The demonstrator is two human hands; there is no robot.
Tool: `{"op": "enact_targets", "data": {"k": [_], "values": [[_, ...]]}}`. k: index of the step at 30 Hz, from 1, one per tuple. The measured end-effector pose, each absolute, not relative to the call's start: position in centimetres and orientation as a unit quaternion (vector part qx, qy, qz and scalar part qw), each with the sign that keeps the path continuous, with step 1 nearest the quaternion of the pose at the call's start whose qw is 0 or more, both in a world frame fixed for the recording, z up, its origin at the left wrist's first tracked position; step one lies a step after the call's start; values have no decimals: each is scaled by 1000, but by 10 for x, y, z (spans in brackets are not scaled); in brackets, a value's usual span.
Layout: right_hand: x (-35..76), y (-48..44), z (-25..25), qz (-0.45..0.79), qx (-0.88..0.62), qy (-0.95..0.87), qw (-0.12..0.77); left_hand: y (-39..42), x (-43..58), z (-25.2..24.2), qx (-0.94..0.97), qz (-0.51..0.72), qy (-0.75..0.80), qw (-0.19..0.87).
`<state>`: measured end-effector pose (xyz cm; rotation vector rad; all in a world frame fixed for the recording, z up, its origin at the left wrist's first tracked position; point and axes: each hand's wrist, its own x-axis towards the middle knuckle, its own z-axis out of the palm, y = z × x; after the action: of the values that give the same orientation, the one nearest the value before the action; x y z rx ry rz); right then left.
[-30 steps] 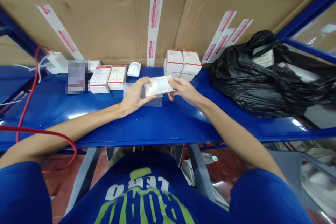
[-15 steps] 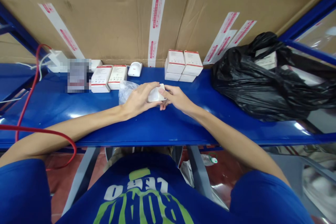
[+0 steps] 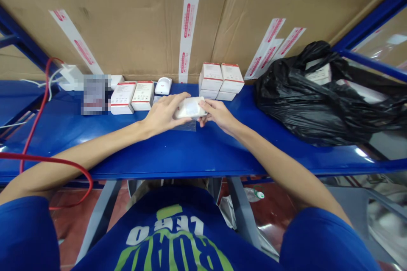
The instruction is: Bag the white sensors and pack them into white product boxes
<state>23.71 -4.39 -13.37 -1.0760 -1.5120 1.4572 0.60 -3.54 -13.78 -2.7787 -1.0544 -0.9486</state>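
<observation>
Between both hands, just above the blue table (image 3: 190, 156), is a white motion sensor (image 3: 190, 108) with rounded edges. My left hand (image 3: 163, 112) grips its left end, thumb along the near side and fingers over the far side. On the right end, my right hand (image 3: 220, 115) pinches the sensor with the thumb on top and fingers partly hidden below. A clear plastic bag (image 3: 189, 126) lies under and around the hands. Behind my left hand stands a similar white sensor (image 3: 163, 86). Two white-and-red boxes (image 3: 143, 95) are to its left.
Small white boxes (image 3: 212, 77) are stacked at the back. A black plastic bag (image 3: 295, 101) with boxes inside sits at right. A red cable (image 3: 36, 116) loops across the left side, near a white adapter (image 3: 71, 74). Taped cardboard (image 3: 133, 21) forms the back wall.
The sensor shows more of its length between my hands, and both hands have risen slightly. The clear bag, earlier bunched left of my left hand, now shows beneath the hands.
</observation>
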Motion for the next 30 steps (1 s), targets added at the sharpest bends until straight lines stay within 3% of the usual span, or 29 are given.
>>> {"op": "enact_targets", "data": {"k": [14, 17, 22, 30], "values": [[234, -52, -135, 631, -359, -596, 342, -43, 10, -152, -882, -322, -343, -22], [231, -51, -140, 576, -387, -628, 353, -43, 10, -152, -885, -315, -342, -12], [229, -48, -146, 355, -432, -678, 476, -38, 12, -147, -882, -290, -369, 44], [222, -55, -145, 304, -450, -695, 470, -45, 19, -140, -897, -223, -358, 134]]}}
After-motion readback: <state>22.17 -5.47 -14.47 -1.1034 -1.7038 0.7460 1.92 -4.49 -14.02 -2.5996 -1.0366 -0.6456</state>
